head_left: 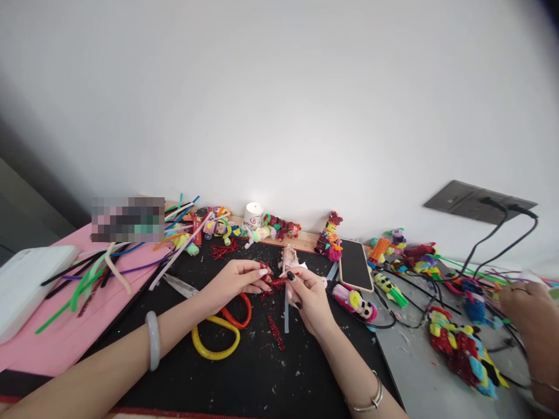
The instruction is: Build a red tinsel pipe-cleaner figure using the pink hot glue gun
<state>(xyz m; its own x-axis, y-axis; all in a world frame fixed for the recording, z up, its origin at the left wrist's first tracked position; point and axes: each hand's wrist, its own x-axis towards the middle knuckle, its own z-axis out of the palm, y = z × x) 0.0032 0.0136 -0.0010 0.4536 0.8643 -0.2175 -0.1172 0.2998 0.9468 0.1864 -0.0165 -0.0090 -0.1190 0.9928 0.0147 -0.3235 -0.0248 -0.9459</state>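
Note:
My left hand point(238, 281) and my right hand point(305, 294) meet over a black mat point(244, 372). Between their fingertips is a red glittery pipe cleaner point(273, 281), pinched at both ends. My right hand also grips a small pale doll figure point(289, 256) that stands up above the fingers. Below my left hand lie scissors point(220, 331) with yellow and orange-red handles. A short red pipe cleaner piece point(276, 331) and a clear glue stick point(286, 314) lie on the mat under my hands.
Loose pipe cleaners point(113, 265) spread over pink paper point(56, 337) at left, beside a white box point(26, 285). A lit candle point(253, 215) and pipe-cleaner dolls point(329, 235) line the wall. A phone point(354, 265), cables and more dolls point(463, 349) lie right, where another person's hand point(530, 317) works.

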